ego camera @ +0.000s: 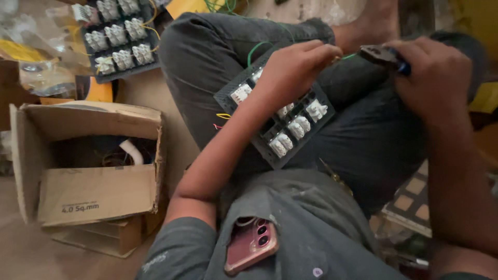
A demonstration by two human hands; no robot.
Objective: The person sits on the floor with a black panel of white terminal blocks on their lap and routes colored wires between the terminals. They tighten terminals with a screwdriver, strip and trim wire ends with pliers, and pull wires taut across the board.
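Switch panel [282, 122] half hidden under left hand [293, 67] pinching green wire [255, 49]; right hand [433, 72] gripping pliers [384, 56]

Switch panel [288, 122] on lap, 2nd panel [119, 39] behind, cardboard box [88, 155] left

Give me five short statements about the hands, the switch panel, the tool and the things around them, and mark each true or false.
1. The switch panel rests on the person's lap. True.
2. The left hand pinches a red wire. False: the wire by it is green.
3. The right hand holds a dark tool. True.
4. The cardboard box is taped shut. False: its flaps are open.
5. A pink phone sits in the shirt pocket. True.
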